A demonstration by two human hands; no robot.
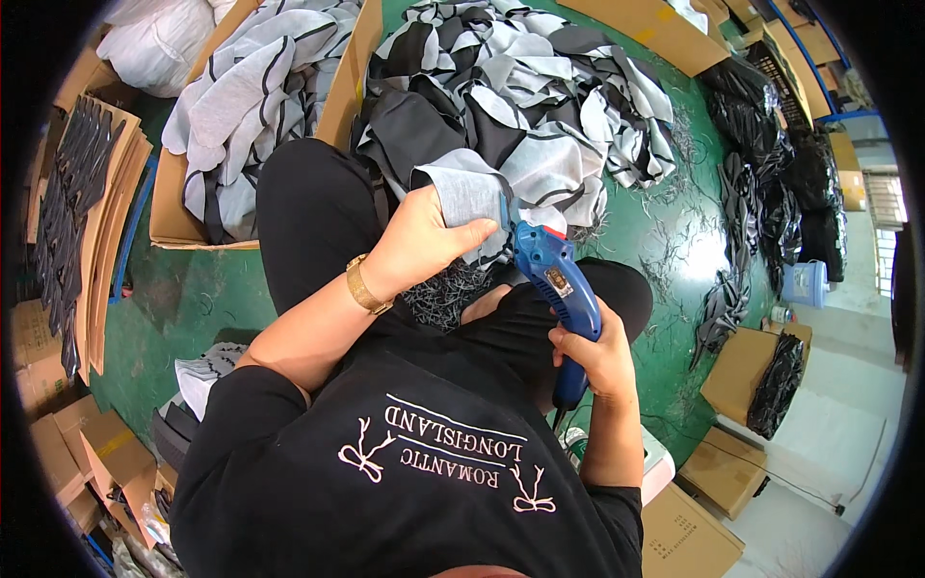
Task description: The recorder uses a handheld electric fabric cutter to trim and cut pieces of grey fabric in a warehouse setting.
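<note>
In my left hand [434, 241] is a grey fabric piece [467, 193] with a dark edge, pinched between thumb and fingers. My right hand [599, 354] is wrapped round the handle of a blue handheld electric fabric cutter [557, 272] with a red part at its head. The cutter's head meets the edge of the fabric piece, close to my left thumb. Its blade is not clearly visible. Beyond my hands lies a large heap of grey and black fabric pieces [520, 77]. Between my legs are dark thread-like trimmings [448, 297].
A cardboard box [166, 207] at the left holds more grey fabric pieces. Dark strips lie on stacked cardboard [111, 222] further left. Scraps litter the green floor [665, 260]. Black plastic bags [747, 106], a pale bucket [807, 283] and cartons [737, 380] line the right side.
</note>
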